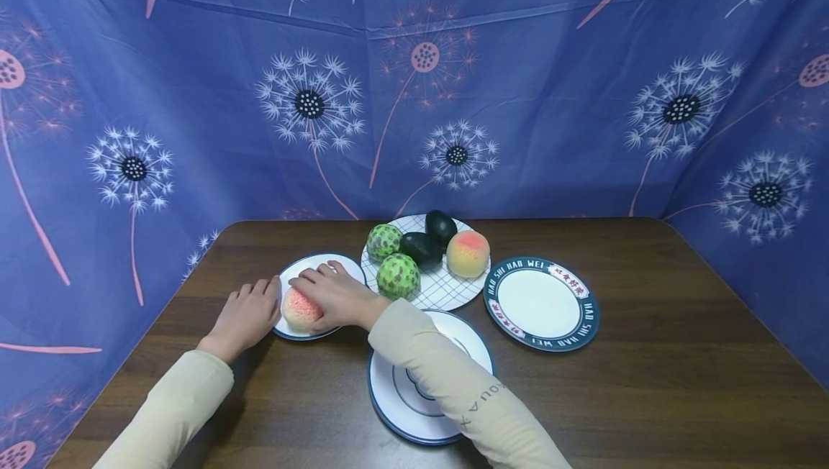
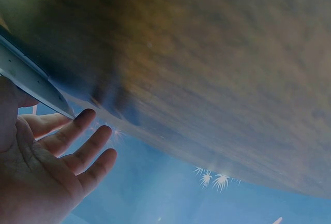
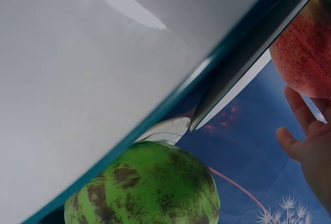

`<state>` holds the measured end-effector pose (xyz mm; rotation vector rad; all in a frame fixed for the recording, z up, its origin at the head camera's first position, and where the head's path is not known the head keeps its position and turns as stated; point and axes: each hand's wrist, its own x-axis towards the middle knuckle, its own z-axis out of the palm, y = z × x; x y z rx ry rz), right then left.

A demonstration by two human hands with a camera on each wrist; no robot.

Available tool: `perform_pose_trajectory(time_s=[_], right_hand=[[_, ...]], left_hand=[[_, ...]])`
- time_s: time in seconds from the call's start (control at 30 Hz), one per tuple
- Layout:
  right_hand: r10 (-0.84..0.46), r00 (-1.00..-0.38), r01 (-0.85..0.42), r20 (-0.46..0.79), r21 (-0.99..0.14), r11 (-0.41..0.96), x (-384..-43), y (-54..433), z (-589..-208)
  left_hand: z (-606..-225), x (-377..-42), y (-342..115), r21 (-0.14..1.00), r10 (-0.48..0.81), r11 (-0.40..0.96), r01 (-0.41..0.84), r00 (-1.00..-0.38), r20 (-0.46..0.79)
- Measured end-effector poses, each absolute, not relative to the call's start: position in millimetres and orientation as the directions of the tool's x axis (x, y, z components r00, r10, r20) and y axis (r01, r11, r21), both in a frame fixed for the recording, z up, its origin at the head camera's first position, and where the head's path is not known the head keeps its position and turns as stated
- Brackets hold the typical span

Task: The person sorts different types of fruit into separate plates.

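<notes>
A pink-and-cream peach (image 1: 301, 310) sits on a small white plate (image 1: 350, 268) with a blue rim, at the left of the table. My right hand (image 1: 343, 298) reaches over from the right and holds the peach, fingers across its top and thumb on its near side. In the right wrist view the peach (image 3: 304, 53) is partly cut off by the frame edge. My left hand (image 1: 245, 316) is at the plate's left rim, its fingertips right by the edge. The left wrist view shows that hand (image 2: 51, 157) with fingers extended and spread beside the plate (image 2: 31, 79).
Behind stands a checked plate (image 1: 453, 298) with another peach (image 1: 468, 254), two dark oval fruits (image 1: 422, 249) and two green spotted fruits (image 1: 398, 275). A green-rimmed plate (image 1: 540, 303) lies to the right. Stacked white plates (image 1: 401, 404) sit under my right forearm. A patterned blue cloth (image 1: 537, 95) hangs behind.
</notes>
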<state>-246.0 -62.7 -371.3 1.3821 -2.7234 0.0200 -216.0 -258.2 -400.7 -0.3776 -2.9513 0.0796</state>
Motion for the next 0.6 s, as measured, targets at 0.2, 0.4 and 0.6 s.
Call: perform_pose_trajectory(time_s=[0.2, 0.4, 0.6], right_hand=[[-0.802, -0.591, -0.804, 0.092, 0.023, 0.595, -247, -58, -370], [-0.802, -0.585, -0.808, 0.121, 0.006, 0.59, -252, -49, -368], [-0.792, -0.598, -0.795, 0.122, 0.032, 0.606, -257, -38, -365]], left_hand=[[-402, -217, -258, -0.073, 0.26, 0.965, 0.252, -0.952, 0.163], [-402, -217, -258, -0.069, 0.261, 0.965, 0.253, -0.952, 0.161], [-401, -217, -258, -0.07, 0.261, 0.965, 0.253, -0.953, 0.153]])
